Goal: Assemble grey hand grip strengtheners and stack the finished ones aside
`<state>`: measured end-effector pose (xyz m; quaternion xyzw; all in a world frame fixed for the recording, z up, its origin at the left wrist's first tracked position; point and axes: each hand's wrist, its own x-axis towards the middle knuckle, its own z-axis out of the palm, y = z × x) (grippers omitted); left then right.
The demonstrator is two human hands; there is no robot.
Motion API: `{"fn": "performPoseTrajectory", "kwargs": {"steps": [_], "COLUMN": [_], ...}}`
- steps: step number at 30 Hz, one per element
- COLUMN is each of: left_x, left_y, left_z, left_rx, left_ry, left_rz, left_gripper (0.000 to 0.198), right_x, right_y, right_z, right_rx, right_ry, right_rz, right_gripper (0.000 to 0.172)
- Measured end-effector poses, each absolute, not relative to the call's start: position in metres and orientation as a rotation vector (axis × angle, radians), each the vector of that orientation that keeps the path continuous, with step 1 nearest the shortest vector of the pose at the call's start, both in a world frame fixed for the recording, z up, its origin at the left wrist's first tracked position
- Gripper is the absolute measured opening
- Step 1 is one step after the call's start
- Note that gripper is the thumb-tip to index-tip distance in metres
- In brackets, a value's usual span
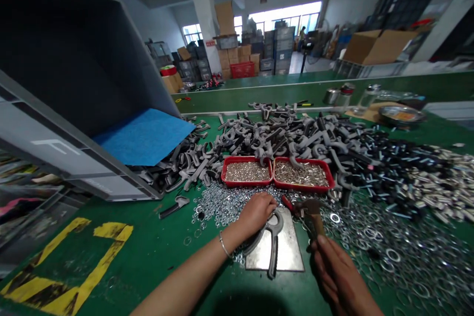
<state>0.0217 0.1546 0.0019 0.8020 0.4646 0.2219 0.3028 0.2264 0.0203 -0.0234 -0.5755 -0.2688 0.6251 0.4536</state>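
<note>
My left hand [257, 211] is closed, fingertips pressed together at the ring end of a grey plastic clamp-like part [274, 237]. What the fingertips pinch is hidden. That part lies on a flat metal plate [292, 244], its ridged leg pointing towards me. In my right hand [338, 269] is a hammer [316, 224], gripped by its wooden handle, with the head raised just right of the plate. A red-handled tool [287, 203] lies beyond the plate, partly behind the hammer head.
Two red trays [247, 185] of small metal pins stand behind the plate. Grey handles [274, 133] are heaped behind them. Nuts [218, 205] lie left, metal rings [392, 255] and black-headed bolts [392, 173] right. A large grey crate [148, 64] tilts at left; jars [346, 96] stand at back right.
</note>
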Motion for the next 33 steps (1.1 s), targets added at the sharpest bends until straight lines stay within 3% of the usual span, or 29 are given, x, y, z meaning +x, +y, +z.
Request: {"fn": "performPoseTrajectory", "kwargs": {"steps": [20, 33], "left_x": [0.021, 0.016], "left_y": [0.144, 0.147], "left_z": [-0.014, -0.023], "left_rx": [2.326, 2.934], "left_ry": [1.291, 1.053], "left_rz": [0.559, 0.306], "left_gripper": [0.017, 0.014], "right_x": [0.23, 0.237], "right_y": [0.023, 0.024], "right_z": [-0.036, -0.012], "right_rx": [-1.386, -1.578], "right_ry": [-0.663, -1.03], "right_rz": [1.586, 1.454], "right_gripper": [0.048, 0.043]}}
